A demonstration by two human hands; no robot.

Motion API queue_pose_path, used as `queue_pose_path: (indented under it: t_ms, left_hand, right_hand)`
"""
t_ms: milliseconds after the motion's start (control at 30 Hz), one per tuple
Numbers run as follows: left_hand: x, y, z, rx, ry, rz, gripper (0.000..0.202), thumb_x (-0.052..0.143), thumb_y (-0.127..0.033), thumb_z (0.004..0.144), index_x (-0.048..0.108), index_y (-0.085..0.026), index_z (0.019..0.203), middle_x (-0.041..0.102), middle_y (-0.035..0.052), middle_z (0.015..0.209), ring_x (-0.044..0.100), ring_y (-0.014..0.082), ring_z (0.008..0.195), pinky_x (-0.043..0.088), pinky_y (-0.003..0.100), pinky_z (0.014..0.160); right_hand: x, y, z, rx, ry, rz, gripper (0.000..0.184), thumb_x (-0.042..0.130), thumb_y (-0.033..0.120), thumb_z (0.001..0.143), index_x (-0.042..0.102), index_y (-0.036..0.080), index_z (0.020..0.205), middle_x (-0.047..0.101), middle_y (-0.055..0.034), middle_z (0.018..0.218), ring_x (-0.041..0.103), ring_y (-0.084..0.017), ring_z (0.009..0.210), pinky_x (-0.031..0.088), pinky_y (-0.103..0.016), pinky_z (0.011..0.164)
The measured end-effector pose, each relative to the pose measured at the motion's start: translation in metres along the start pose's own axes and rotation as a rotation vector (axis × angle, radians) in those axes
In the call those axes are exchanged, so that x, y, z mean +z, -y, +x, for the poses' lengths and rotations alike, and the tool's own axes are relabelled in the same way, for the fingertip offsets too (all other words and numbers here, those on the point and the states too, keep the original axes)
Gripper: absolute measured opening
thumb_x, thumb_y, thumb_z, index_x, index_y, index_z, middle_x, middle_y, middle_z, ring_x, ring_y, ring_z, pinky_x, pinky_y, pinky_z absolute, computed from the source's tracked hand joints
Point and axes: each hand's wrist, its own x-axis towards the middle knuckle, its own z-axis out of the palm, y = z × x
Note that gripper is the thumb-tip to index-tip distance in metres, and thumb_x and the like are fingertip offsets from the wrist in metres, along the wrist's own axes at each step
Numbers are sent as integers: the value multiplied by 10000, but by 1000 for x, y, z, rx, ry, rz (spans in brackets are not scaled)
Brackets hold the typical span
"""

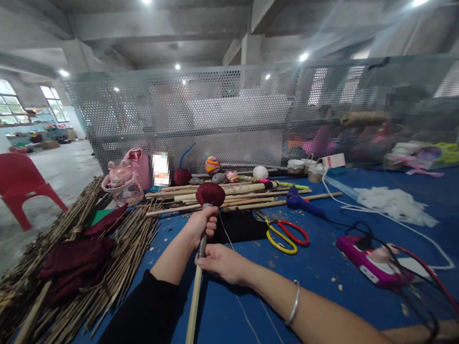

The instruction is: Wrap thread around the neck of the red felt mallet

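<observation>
A pale wooden stick stands in front of me, topped by a maroon fabric-covered ball. My left hand is wrapped around its upper part, just below the ball. Lower down, my right hand pinches the stick with thumb and fingers at a grey-brown wrapped section. A thin grey string trails across the table beneath my right forearm. Behind the hands lies black cloth, with yellow-and-red-handled scissors at its right end.
Bundles of thin twigs and maroon cloth cover the left side. Loose sticks lie behind the ball. At right are a blue glue gun, a purple power strip, cables and white material. A perforated metal screen stands behind.
</observation>
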Motion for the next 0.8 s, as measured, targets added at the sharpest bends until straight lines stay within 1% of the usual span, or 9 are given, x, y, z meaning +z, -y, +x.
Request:
queue_pose_path:
  t_ms: [100,200,333,367,400,500,600,700,800]
  left_hand:
    - [0,1,-1,9,-7,8,216,590,-321,723,452,-156,734,317,-100,477,229,-8,321,140,96,313]
    - [-1,2,-6,98,-62,147,266,604,-391,714,483,-160,767,410,-69,503,333,20,345,227,120,328]
    - [-10,5,-19,350,-256,482,410,548,-558,704,537,-152,765,538,9,614,479,87,482,348,172,399]
    - [-14,7,-23,387,-297,519,439,520,-585,709,549,-152,774,559,25,668,499,99,531,367,177,421]
    - [-16,9,-27,396,-322,529,462,488,-605,719,556,-152,784,571,36,724,511,108,575,383,183,441]
    - [-18,17,-38,334,-300,493,496,415,-629,748,549,-155,810,576,50,813,528,119,642,421,203,497]
    - [-9,27,-49,276,-253,497,490,424,-630,744,527,-160,833,564,37,783,524,109,591,415,207,475]
    - [6,38,-58,144,-200,481,488,431,-646,728,477,-176,854,543,13,727,503,97,499,371,200,396]
    - [19,44,-66,87,-209,479,423,524,-586,703,434,-188,814,459,-47,600,388,46,392,243,149,332]
  right_hand:
    - [0,0,-1,-9,11,-1,419,611,510,688,366,171,658,263,108,469,183,-26,400,99,-227,401]
    - [0,2,-2,-18,-7,14,400,610,498,692,391,165,664,276,104,467,190,-28,394,103,-221,395]
    - [-3,10,-3,-20,-69,28,365,621,460,693,407,165,679,275,109,449,184,-32,383,98,-220,388]
    - [-5,12,-3,-19,-90,34,357,625,453,690,414,164,688,272,112,441,181,-33,379,94,-220,388]
    - [-8,15,-3,-20,-108,41,350,628,448,688,428,162,703,273,113,435,181,-33,375,92,-222,389]
    - [-18,21,-3,-45,-144,69,342,637,438,683,481,145,766,314,106,430,188,-32,371,93,-228,395]
    - [-27,23,-4,-57,-191,90,335,640,430,682,502,138,771,387,86,444,191,-25,357,102,-235,387]
    - [-36,20,-4,-43,-295,72,306,606,422,712,477,145,688,395,78,430,208,-24,337,115,-223,369]
    - [-43,15,-2,-39,-422,54,301,587,404,732,436,159,643,331,97,392,222,-27,323,124,-200,352]
